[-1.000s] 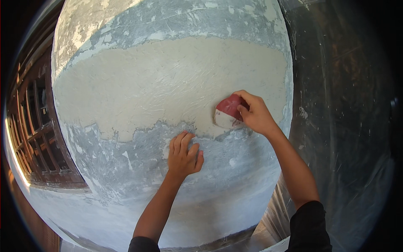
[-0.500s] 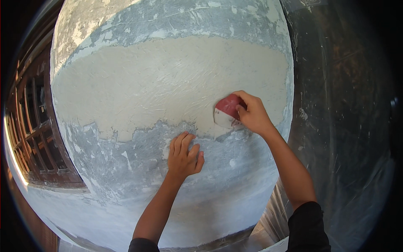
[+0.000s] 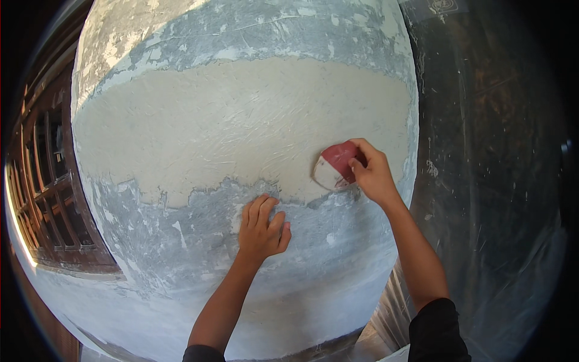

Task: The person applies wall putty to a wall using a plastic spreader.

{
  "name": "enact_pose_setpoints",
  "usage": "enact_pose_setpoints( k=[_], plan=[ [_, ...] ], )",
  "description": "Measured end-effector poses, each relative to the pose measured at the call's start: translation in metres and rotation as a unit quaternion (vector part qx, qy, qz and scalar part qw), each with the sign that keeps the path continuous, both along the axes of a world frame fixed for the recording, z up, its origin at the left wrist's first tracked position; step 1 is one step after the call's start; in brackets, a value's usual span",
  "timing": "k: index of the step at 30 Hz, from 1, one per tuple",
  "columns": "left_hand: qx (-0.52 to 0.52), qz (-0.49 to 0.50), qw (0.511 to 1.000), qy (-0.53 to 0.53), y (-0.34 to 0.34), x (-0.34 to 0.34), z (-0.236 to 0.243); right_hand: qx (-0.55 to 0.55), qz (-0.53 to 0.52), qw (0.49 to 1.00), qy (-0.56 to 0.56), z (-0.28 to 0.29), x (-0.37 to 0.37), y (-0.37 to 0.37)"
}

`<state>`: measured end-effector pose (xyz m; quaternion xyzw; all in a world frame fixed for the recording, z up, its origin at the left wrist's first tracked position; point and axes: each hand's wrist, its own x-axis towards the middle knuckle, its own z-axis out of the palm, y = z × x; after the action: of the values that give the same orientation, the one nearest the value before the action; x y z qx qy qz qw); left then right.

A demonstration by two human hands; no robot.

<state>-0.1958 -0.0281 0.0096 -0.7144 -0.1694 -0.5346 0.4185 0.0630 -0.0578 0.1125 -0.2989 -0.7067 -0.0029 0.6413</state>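
Note:
My right hand [image 3: 374,172] grips a red putty spreader [image 3: 338,158] by its upper right side, thumb toward me and fingers behind it. Pale putty coats the lower left part of the spreader, which is tilted close against the wall. It lies at the lower right of a broad band of smooth cream putty [image 3: 241,114]. My left hand [image 3: 263,228] holds nothing; its fingers are apart and slightly bent, tips at the grey wall surface [image 3: 193,235] just below the band's ragged lower edge. Whether the left palm touches the wall I cannot tell.
A brown wooden window frame with panes [image 3: 57,187] is set at the left. Dark, whitish-smeared plastic sheeting [image 3: 476,181] hangs beyond the wall's right edge. Crumpled clear sheeting [image 3: 392,308] shows at the lower right. Patchy old putty [image 3: 253,30] covers the upper wall.
My right hand and the putty spreader have shifted slightly right and down, and the spreader has turned a little. My left hand stays nearly in place. The view has tilted slightly.

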Motion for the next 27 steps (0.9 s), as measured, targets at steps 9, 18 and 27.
enact_pose_setpoints(
  k=[9,18,27],
  plan=[
    [-0.004,0.005,1.0,0.004,-0.001,0.0,0.0,-0.004,-0.015,0.998,0.059,-0.006,0.002,0.001],
    [-0.004,0.004,1.0,0.004,-0.001,0.001,0.0,-0.027,-0.009,0.995,0.096,-0.017,0.014,0.003],
    [-0.002,0.003,1.0,0.007,-0.001,0.002,0.001,0.022,-0.019,0.989,0.148,-0.014,0.024,0.009]
  ],
)
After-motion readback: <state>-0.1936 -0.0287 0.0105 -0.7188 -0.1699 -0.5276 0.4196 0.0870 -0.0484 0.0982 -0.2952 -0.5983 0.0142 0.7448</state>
